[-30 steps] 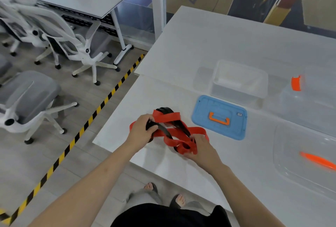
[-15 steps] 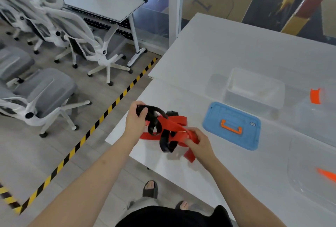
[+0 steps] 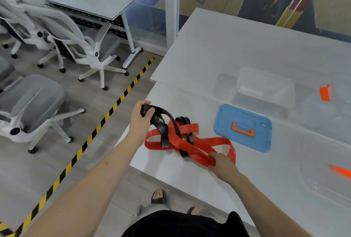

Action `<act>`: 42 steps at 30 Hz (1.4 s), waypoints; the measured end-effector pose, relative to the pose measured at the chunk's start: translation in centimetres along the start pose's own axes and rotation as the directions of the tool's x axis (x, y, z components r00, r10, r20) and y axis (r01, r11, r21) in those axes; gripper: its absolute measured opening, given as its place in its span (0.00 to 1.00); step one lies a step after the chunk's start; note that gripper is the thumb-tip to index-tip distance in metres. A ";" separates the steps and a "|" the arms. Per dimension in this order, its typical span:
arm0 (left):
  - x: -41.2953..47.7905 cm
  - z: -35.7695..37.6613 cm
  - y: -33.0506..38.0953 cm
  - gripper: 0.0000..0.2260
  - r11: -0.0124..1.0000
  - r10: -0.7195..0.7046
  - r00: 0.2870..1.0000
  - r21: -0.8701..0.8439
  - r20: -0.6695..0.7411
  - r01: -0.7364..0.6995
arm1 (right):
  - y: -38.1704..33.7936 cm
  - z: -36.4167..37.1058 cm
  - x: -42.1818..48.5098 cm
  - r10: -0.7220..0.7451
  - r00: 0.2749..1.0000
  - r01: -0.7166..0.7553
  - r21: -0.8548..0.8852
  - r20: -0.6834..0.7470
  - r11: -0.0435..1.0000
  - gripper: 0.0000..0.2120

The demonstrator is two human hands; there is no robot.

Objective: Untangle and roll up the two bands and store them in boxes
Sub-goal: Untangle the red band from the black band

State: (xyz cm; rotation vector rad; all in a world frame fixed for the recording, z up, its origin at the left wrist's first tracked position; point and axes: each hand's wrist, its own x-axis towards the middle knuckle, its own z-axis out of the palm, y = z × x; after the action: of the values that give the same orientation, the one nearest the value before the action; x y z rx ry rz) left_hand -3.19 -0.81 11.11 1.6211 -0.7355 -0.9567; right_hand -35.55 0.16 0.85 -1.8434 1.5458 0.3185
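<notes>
A red band [image 3: 190, 145] and a black band [image 3: 164, 126] lie tangled together near the front left corner of the white table [image 3: 218, 50]. My left hand [image 3: 141, 121] grips one end of the black band, lifted above the table's left edge. My right hand [image 3: 223, 166] pinches a loop of the red band low on the table. A small clear box [image 3: 266, 88] stands open behind its blue lid [image 3: 243, 127], which has an orange handle.
A larger clear box with an orange latch [image 3: 325, 93] stands at the right edge, and a clear lid with an orange handle [image 3: 340, 171] lies in front of it. Grey office chairs [image 3: 28, 103], a second desk and yellow-black floor tape [image 3: 85, 143] are to the left.
My left hand has pulled the black band's end up and to the left. My right hand has drawn the red loop to the right, so the tangle is spread wider.
</notes>
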 end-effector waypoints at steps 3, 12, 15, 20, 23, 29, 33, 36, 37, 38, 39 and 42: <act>0.8 0.5 1.2 0.14 0.999 0.027 0.997 -0.045 0.072 -0.024 | -1.1 0.0 -0.3 0.079 0.993 -0.069 -0.116 0.082 0.991 0.27; 1.0 0.7 1.8 0.14 0.993 -0.052 0.974 -0.096 0.221 0.075 | -8.6 -1.6 -0.2 -0.065 0.978 0.147 0.443 -0.196 0.884 0.19; 1.6 0.6 2.2 0.13 0.988 -0.036 0.965 -0.133 0.258 0.073 | -10.6 -2.3 0.7 -0.087 0.975 0.160 0.377 -0.205 0.912 0.17; 2.8 0.1 2.6 0.16 0.987 -0.034 0.975 -0.149 0.221 0.068 | -11.9 -3.8 1.6 -0.076 0.966 0.151 0.297 -0.248 0.943 0.09; 3.0 -0.2 2.3 0.18 0.981 -0.056 0.974 -0.169 0.221 0.095 | -12.1 -5.7 1.2 -0.007 0.945 0.171 0.473 -0.328 0.864 0.07; 2.1 -0.3 0.7 0.16 0.984 -0.080 0.974 -0.142 0.210 0.112 | -12.7 -10.0 -0.9 -0.048 0.937 0.256 0.586 -0.346 0.769 0.10; 0.9 0.4 0.5 0.15 1.000 -0.026 0.960 -0.007 0.277 0.029 | -13.8 -12.1 -1.8 -0.088 0.916 0.339 0.638 -0.391 0.691 0.11; -0.6 1.8 0.7 0.12 0.992 0.028 0.941 0.104 0.337 -0.067 | -15.0 -13.4 -2.1 -0.091 0.902 0.378 0.668 -0.423 0.641 0.11; -1.0 2.3 0.7 0.11 0.989 0.042 0.937 0.117 0.346 -0.087 | -15.4 -13.7 -2.0 -0.089 0.900 0.382 0.671 -0.428 0.635 0.11; -1.4 2.6 0.9 0.10 0.989 0.053 0.933 0.113 0.355 -0.100 | -15.7 -13.8 -1.9 -0.082 0.900 0.380 0.678 -0.428 0.629 0.11; -1.6 2.9 0.8 0.09 0.989 0.064 0.929 0.102 0.365 -0.108 | -16.0 -13.8 -1.8 -0.074 0.901 0.377 0.686 -0.427 0.623 0.10; -2.8 3.6 1.1 0.10 0.992 0.082 0.908 0.057 0.412 -0.116 | -16.9 -13.6 -1.5 -0.058 0.899 0.376 0.695 -0.434 0.613 0.09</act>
State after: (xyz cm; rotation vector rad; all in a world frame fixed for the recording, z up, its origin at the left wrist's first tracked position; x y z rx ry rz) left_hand -7.71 -0.48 12.36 1.4479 -1.1448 -1.2228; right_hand -23.48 -6.75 17.56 -1.3816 1.3328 -0.7722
